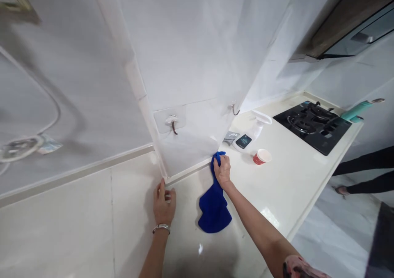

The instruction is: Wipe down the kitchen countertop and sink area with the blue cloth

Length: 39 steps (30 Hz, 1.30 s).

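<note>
1. On the pale counter (132, 237), in the head view, the right hand (222, 171) has its fingers clamped on a bunched blue cloth (214, 212) at the foot of the pillar (197, 134); the cloth's loose end spreads below.
2. The left hand (164, 207) holds nothing, fingers loosely curled, at the pillar's near corner.
3. A wide rightward sweep could tip the paper cup (259, 157).
4. Hard pressing might scrape fingertips on that edge.
</note>
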Available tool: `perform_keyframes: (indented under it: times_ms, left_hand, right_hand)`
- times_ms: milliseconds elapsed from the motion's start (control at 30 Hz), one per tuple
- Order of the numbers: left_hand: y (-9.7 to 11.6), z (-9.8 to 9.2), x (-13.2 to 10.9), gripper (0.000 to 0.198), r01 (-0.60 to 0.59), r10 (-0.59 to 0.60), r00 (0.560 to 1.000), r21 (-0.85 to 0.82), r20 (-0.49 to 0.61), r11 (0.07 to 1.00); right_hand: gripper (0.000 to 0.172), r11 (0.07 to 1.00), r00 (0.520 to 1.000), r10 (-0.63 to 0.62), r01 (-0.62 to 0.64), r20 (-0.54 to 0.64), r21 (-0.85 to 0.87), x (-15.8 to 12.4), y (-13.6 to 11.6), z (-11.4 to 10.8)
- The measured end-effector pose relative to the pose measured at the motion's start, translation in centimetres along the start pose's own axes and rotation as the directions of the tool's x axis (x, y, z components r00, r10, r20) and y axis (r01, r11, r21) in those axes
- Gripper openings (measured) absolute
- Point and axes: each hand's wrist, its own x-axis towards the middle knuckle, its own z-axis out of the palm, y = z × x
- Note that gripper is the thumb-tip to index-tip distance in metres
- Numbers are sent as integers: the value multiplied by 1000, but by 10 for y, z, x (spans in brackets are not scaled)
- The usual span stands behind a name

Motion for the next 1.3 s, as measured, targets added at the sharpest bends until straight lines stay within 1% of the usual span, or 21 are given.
perform_keyframes:
  times_ms: [100,200,300,400,500,600,700,767,800,833,900,967,1000,1067,1133,1200,1233,1300]
  left_hand:
    - [0,2,-5,69,10,-9,1000,44,-14,999]
    - [2,4,-9,67,5,-5,1000,70,-8,998]
    - [3,4,-10,67,-19,19,1000,105,-2,994]
    - [1,3,-10,66,-51,53,999,139,-12,989]
    - [-3,3,-8,68,-38,40,999,130,-9,991]
    - [-5,3,-6,68,-23,24,1000,148,-4,989]
    - [-6,3,-5,67,-73,79,997,186,-22,980]
    - [-6,3,-4,65,-94,102,994,183,-33,979]
    - [-7,3,-4,63,-95,102,994,169,-33,981]
    - [-7,3,-4,63,-91,96,995,147,-30,985]
    - [-7,3,-4,62,-74,76,997,101,-19,992]
    - [-5,2,-4,62,-45,46,999,69,-12,997]
    - [-4,2,-4,63,-28,29,1000,60,-7,998]
    - [-2,2,-4,63,1,-1,1000,59,6,998]
    - [-1,3,-4,64,18,-19,1000,72,21,997]
    - [0,4,-5,65,22,-25,999,78,32,997]
    - [0,4,-5,65,22,-25,999,78,36,997]
    - [0,5,-7,64,23,-25,999,74,36,997]
  right_hand:
    - [26,980,982,-187,188,20,-71,-20,-10,6]
    - [28,947,942,-311,319,131,-48,-60,-38,25]
    - [35,926,902,-370,378,221,7,-102,-74,47]
    - [38,933,896,-346,360,279,2,-124,-99,58]
    - [39,929,876,-334,369,348,-38,-126,-109,61]
    - [34,886,835,-362,447,415,-126,-120,-110,58]
    - [31,810,767,-396,550,504,-202,-108,-102,52]
    - [31,782,742,-398,582,539,-224,-96,-90,46]
    - [31,782,747,-389,578,540,-235,-89,-82,41]
    - [31,789,763,-373,560,529,-252,-82,-72,36]
    - [32,819,819,-317,491,478,-298,-64,-50,23]
    - [35,850,888,-238,386,393,-358,-45,-28,8]
    - [35,861,915,-203,337,350,-382,-35,-18,2]
    - [36,877,946,-170,273,275,-395,-19,-4,-8]
    - [36,894,958,-182,255,220,-370,-10,1,-11]
    - [37,908,959,-207,263,195,-328,-12,-2,-8]
    - [37,912,955,-219,274,200,-305,-17,-6,-3]
    - [37,911,933,-257,321,253,-258,-33,-19,9]
